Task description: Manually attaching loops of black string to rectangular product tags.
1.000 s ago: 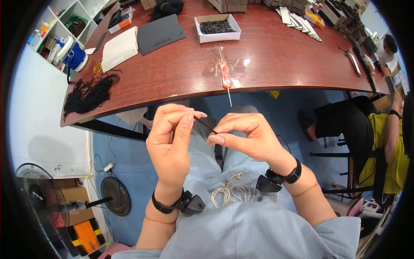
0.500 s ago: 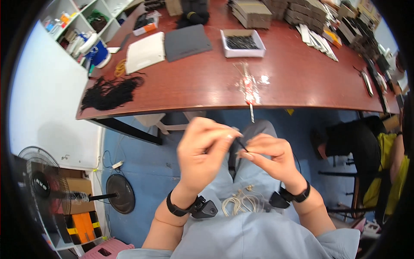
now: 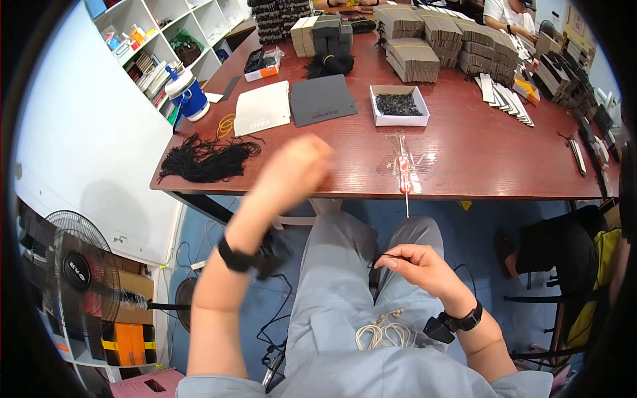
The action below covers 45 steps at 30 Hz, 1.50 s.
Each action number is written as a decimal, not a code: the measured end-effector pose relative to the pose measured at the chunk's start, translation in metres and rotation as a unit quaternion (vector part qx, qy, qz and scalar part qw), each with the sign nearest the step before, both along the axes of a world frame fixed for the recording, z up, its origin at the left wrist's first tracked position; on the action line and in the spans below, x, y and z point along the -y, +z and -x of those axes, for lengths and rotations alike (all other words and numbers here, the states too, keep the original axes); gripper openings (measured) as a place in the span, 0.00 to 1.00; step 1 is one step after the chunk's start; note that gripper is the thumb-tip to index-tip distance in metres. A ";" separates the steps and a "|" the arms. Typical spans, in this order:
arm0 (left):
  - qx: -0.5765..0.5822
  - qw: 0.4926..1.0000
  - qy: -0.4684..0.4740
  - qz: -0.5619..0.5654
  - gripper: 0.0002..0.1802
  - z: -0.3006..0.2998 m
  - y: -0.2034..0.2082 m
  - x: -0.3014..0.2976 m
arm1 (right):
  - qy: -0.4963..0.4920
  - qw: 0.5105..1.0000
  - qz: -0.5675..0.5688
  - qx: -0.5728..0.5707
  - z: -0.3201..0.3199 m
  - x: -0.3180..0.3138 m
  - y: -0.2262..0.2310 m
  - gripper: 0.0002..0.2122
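My right hand (image 3: 428,268) is over my right thigh, thumb and fingers pinched on a thin black cord (image 3: 396,256); most of the cord is hidden. My left hand (image 3: 302,166) is raised by the table's front edge, smeared by motion, so its fingers and any contents cannot be made out. To its left lies a heap of black cords (image 3: 206,160). Clear tape holds a red-handled screwdriver (image 3: 405,174) to the tabletop, its shaft jutting past the edge. A white box (image 3: 401,121) of small black pieces stands behind it. Off-white cords (image 3: 385,333) lie on my lap.
On the red-brown table (image 3: 318,169) are a cream sheet (image 3: 263,109), a dark grey sheet (image 3: 323,99), stacked grey card pieces (image 3: 413,60) and white strips (image 3: 504,99). A blue-and-white jug (image 3: 188,96) stands at the left. A fan (image 3: 78,272) is at lower left; people sit nearby.
My hands were together at the black cord; the left has moved away, up and toward the table. My right hand has lowered slightly, still pinching the cord. The view has tilted up.
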<state>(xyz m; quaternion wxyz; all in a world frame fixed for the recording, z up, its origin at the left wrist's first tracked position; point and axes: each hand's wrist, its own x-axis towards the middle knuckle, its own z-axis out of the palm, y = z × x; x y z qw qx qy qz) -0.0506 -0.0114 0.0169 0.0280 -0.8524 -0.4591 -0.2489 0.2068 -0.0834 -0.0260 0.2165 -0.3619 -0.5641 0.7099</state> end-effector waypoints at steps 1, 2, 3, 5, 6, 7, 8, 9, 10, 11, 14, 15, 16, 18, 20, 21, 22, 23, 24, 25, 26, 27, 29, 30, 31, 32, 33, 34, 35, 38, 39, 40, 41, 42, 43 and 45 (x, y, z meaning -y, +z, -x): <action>-0.046 0.996 0.078 -0.014 0.15 0.022 0.010 -0.013 | 0.001 1.000 -0.005 -0.003 -0.001 0.002 0.003 0.09; -0.103 0.981 0.166 -0.017 0.21 0.040 0.011 -0.030 | -0.019 1.000 0.000 0.001 -0.004 0.004 0.003 0.09; -0.174 0.964 0.198 -0.027 0.26 0.073 0.006 -0.047 | -0.030 1.000 0.003 0.001 -0.005 0.006 0.004 0.09; -0.253 0.936 0.242 -0.032 0.25 0.098 -0.001 -0.066 | -0.027 1.000 0.009 0.003 -0.009 0.008 -0.001 0.09; -0.291 0.921 0.258 0.000 0.21 0.099 -0.004 -0.074 | -0.026 0.999 0.023 0.008 -0.012 0.008 -0.004 0.08; -0.328 0.904 0.274 0.034 0.18 0.101 -0.007 -0.079 | -0.029 0.999 0.021 0.008 -0.015 0.009 -0.004 0.08; -0.327 0.904 0.273 0.032 0.18 0.105 -0.009 -0.081 | -0.036 0.999 0.012 0.006 -0.016 0.010 -0.004 0.08; -0.330 0.901 0.278 0.041 0.17 0.103 -0.010 -0.084 | -0.049 0.999 0.006 0.004 -0.019 0.011 -0.004 0.08; -0.332 0.898 0.283 0.050 0.16 0.103 -0.010 -0.086 | -0.053 0.999 0.006 0.004 -0.022 0.011 -0.005 0.08; -0.332 0.899 0.280 0.049 0.16 0.105 -0.009 -0.085 | -0.062 0.998 0.008 0.014 -0.026 0.010 -0.007 0.08; -0.274 0.921 0.268 -0.066 0.14 0.103 0.003 -0.082 | -0.086 0.996 0.007 0.012 -0.030 0.009 -0.009 0.08; -0.274 0.922 0.266 -0.066 0.14 0.095 0.007 -0.080 | -0.092 0.996 0.003 0.002 -0.030 0.010 -0.009 0.08; -0.258 0.936 0.236 -0.048 0.13 0.077 0.012 -0.080 | -0.095 0.995 0.003 0.003 -0.030 0.009 -0.010 0.08; -0.251 0.942 0.217 0.044 0.11 0.030 0.021 -0.083 | -0.092 0.995 0.023 0.021 -0.030 0.008 -0.013 0.08; -0.249 0.954 0.165 -0.005 0.09 0.006 0.012 -0.086 | -0.084 0.996 -0.001 0.012 -0.024 0.011 -0.009 0.08; -0.237 0.960 0.148 -0.014 0.08 0.001 0.005 -0.091 | -0.076 0.997 -0.023 0.002 -0.022 0.013 -0.007 0.08; -0.235 0.961 0.147 -0.016 0.08 0.001 0.001 -0.096 | -0.066 0.997 -0.033 0.008 -0.023 0.014 -0.006 0.08; -0.253 0.956 0.146 -0.012 0.08 0.000 -0.002 -0.100 | -0.068 0.997 -0.035 0.009 -0.023 0.016 -0.006 0.08; -0.271 0.952 0.139 -0.008 0.09 -0.005 -0.002 -0.104 | -0.070 0.997 -0.029 0.006 -0.025 0.017 -0.008 0.08; -0.270 0.953 0.134 -0.009 0.09 -0.007 -0.001 -0.108 | -0.073 0.997 -0.022 0.003 -0.027 0.018 -0.009 0.08; -0.267 0.952 0.148 0.008 0.09 -0.008 0.000 -0.110 | -0.085 0.996 -0.026 -0.001 -0.029 0.019 -0.010 0.08; -0.264 0.951 0.161 0.026 0.09 -0.009 0.003 -0.111 | -0.089 0.996 -0.026 0.000 -0.032 0.020 -0.011 0.08; -0.269 0.950 0.158 0.034 0.15 -0.011 0.009 -0.113 | -0.103 0.995 -0.007 0.013 -0.037 0.020 -0.015 0.08; -0.263 0.950 0.158 0.057 0.17 -0.011 0.015 -0.111 | -0.104 0.995 -0.007 0.013 -0.037 0.019 -0.017 0.08; -0.256 0.950 0.158 0.080 0.19 -0.012 0.018 -0.109 | -0.105 0.994 -0.004 0.014 -0.038 0.019 -0.018 0.09; -0.245 0.953 0.156 0.083 0.20 -0.011 0.019 -0.108 | -0.107 0.994 0.000 0.016 -0.038 0.019 -0.019 0.09; -0.245 0.954 0.154 0.083 0.20 -0.012 0.020 -0.106 | -0.109 0.994 0.000 0.016 -0.038 0.019 -0.019 0.09; -0.218 0.961 0.122 0.121 0.21 -0.012 0.021 -0.103 | -0.106 0.994 -0.003 0.013 -0.037 0.019 -0.019 0.08; -0.191 0.965 0.091 0.158 0.21 -0.012 0.022 -0.101 | -0.103 0.995 -0.007 0.011 -0.036 0.020 -0.018 0.08; -0.159 0.947 0.062 0.270 0.23 -0.015 0.026 -0.092 | -0.086 0.996 -0.007 0.012 -0.031 0.019 -0.018 0.08; -0.141 0.933 0.047 0.327 0.24 -0.017 0.028 -0.088 | -0.086 0.996 -0.004 0.014 -0.030 0.019 -0.017 0.08; -0.139 0.936 0.031 0.321 0.23 -0.019 0.029 -0.083 | -0.085 0.996 -0.010 0.003 -0.028 0.019 -0.016 0.08; -0.138 0.935 0.030 0.324 0.23 -0.021 0.031 -0.078 | -0.082 0.996 -0.017 -0.007 -0.026 0.019 -0.015 0.08; -0.160 0.932 0.030 0.323 0.23 -0.026 0.033 -0.074 | -0.086 0.996 -0.015 -0.005 -0.026 0.020 -0.015 0.08; -0.182 0.929 0.030 0.322 0.23 -0.029 0.034 -0.069 | -0.082 0.997 -0.013 -0.005 -0.025 0.020 -0.017 0.08; -0.178 0.931 0.020 0.319 0.22 -0.030 0.034 -0.060 | -0.077 0.997 -0.010 -0.006 -0.025 0.020 -0.018 0.08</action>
